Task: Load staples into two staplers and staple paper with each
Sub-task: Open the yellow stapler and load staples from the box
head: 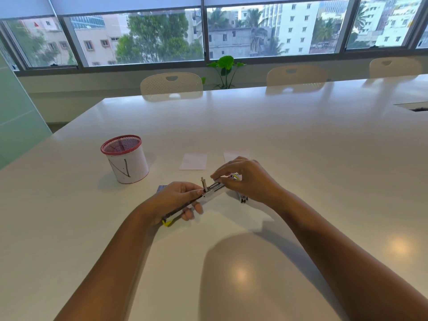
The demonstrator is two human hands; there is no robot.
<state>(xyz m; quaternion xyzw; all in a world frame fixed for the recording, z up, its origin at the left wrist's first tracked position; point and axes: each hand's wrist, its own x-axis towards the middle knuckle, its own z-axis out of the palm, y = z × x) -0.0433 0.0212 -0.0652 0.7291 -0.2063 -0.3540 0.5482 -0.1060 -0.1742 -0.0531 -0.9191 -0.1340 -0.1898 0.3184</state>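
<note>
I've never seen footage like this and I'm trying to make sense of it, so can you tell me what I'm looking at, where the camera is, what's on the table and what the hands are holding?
There is no machine here. The one picture comes from a wide-angle camera worn on a person's head, looking forward and down, so the two bare arms reaching in are that person's own.

The left hand grips an opened stapler with yellow ends. The right hand pinches at its far end, apparently working on the staple channel; the staples themselves are too small to make out.

On the white table stand a mesh cup with a red rim and, beyond the hands, two small paper slips. A second small metal item, perhaps the other stapler, lies partly hidden under the right wrist.
</note>
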